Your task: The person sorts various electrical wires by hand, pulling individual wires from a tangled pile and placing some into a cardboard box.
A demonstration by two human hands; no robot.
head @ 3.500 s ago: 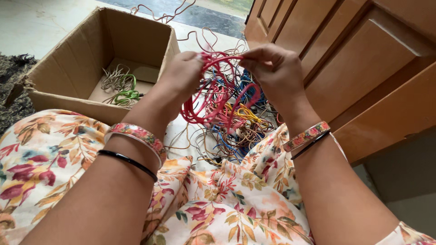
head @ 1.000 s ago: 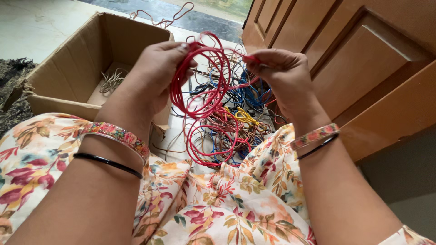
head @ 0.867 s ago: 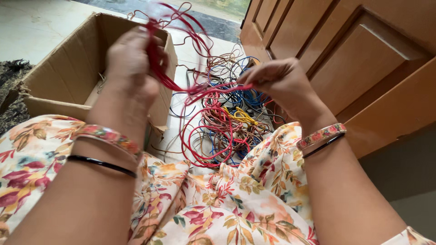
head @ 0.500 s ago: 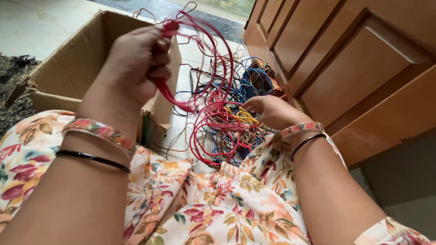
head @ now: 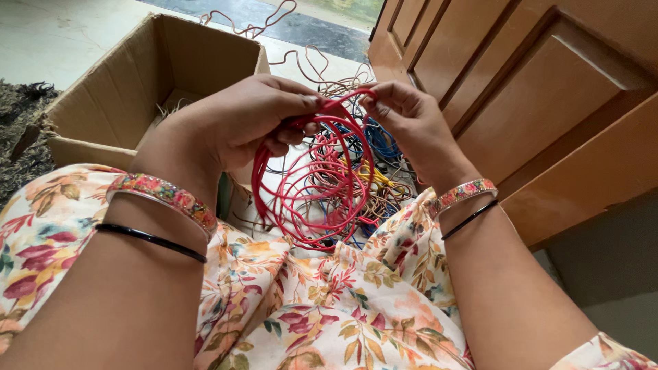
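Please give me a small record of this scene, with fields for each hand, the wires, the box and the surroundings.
left hand: closed on the red wire coil, holding it up
right hand: pinches the top of the same coil
wire pile: blue, yellow, brown and red wires tangled on the floor, behind the coil
cardboard box: open, on the left, a few wires inside
wooden door: on the right
lap: floral fabric below the hands

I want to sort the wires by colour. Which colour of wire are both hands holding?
The red wire, looped between the left hand and right hand; blue, yellow and brown wires lie untouched below.
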